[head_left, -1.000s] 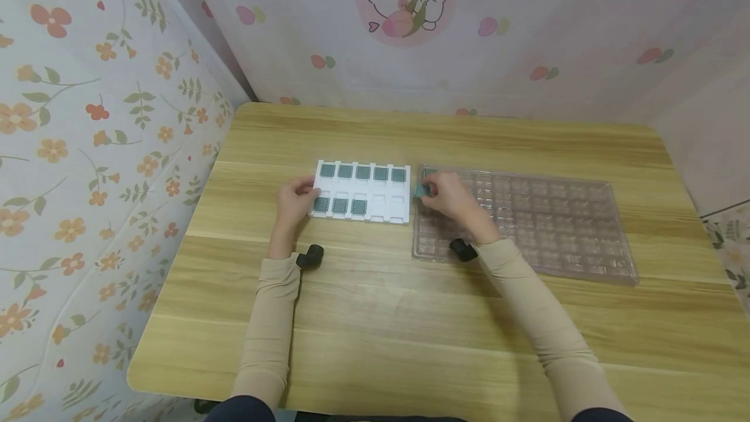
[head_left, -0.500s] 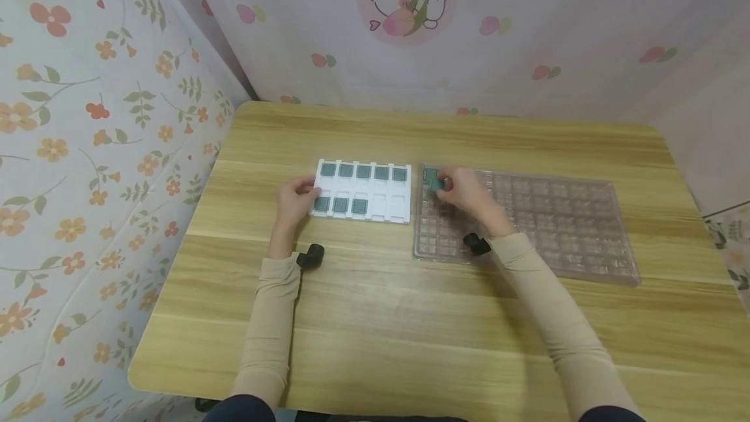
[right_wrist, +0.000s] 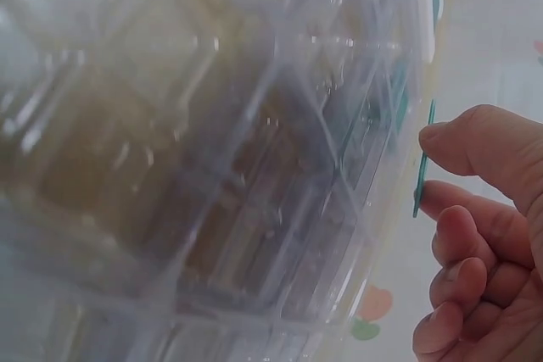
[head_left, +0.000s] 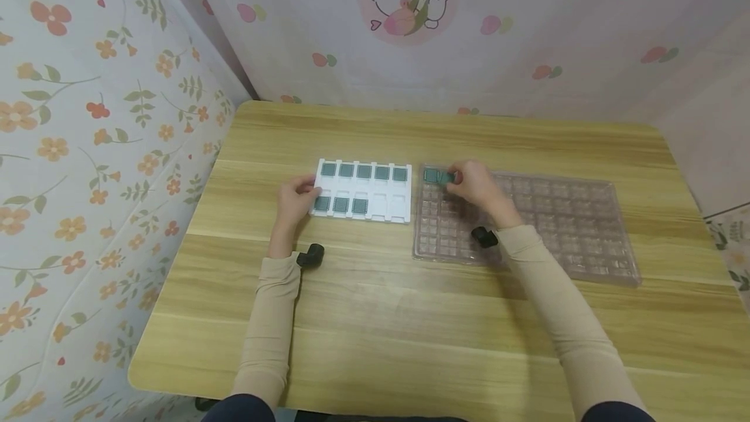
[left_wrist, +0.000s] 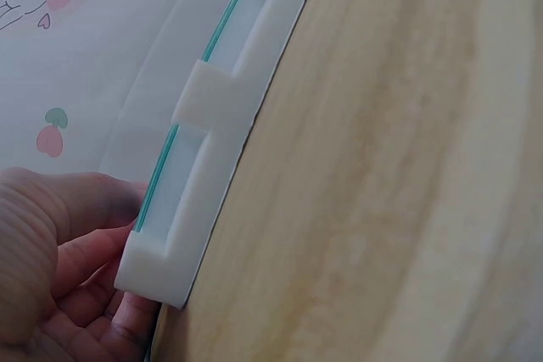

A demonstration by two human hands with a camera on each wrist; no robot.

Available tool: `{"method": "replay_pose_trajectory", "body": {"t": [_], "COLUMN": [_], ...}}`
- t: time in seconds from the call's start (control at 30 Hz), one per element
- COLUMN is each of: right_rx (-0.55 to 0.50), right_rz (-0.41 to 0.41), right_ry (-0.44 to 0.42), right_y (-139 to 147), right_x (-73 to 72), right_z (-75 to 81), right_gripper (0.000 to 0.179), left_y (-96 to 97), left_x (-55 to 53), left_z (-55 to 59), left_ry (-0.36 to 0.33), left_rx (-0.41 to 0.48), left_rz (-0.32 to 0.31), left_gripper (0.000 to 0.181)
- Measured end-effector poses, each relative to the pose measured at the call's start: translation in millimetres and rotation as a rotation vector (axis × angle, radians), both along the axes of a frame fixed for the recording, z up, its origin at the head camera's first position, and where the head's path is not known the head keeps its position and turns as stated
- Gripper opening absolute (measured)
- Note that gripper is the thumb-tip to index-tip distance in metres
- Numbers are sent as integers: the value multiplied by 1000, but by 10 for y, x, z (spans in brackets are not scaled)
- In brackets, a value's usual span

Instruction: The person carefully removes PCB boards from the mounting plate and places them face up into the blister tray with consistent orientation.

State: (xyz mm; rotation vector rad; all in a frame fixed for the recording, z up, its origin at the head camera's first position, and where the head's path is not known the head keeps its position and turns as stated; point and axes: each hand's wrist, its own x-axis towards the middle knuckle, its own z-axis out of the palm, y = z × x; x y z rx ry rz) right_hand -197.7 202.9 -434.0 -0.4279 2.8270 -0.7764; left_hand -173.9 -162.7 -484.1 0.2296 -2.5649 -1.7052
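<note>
My left hand grips the left end of a white foam-like tray, thumb on top and fingers curled at its end. Green square circuit boards fill the tray's far row, and several more sit at the left of its near row. Between thumb and index finger, my right hand pinches a thin green circuit board, seen edge-on in the right wrist view. It is over the far left of a clear plastic tray, beside another green board in the corner compartment.
Both trays lie side by side on a wooden table, a narrow gap between them. A patterned curtain hangs behind the table, and a floral one hangs along its left side. Each wrist carries a black camera.
My right hand has moved rightward with the pinched board, from the clear tray's left edge to beside the corner compartment, uncovering the board there. My left hand stays on the white tray.
</note>
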Motion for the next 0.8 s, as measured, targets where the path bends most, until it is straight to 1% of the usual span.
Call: {"method": "replay_pose_trajectory", "body": {"t": [0.2,0.3,0.47,0.67,0.8], "right_rx": [19,40,74,117,128], "right_rz": [-1,2,5,31,51], "right_ry": [13,4,-11,20,44], "right_y": [49,70,85,85,80], "right_x": [-57,-83,-107,-112,-113], "right_z": [3,-10,-27,-41,-46], "right_gripper": [32,32,34,34,32], "left_y": [-1,3,3,3,-4], "left_x": [-3,4,8,0,-3], "left_z": [-7,4,9,2,-2], "left_ry": [-4,-17,-22,-16,-12], "left_rx": [-2,15,5,13,12], "left_rz": [4,6,6,9,12], "left_gripper": [30,30,31,30,30]}}
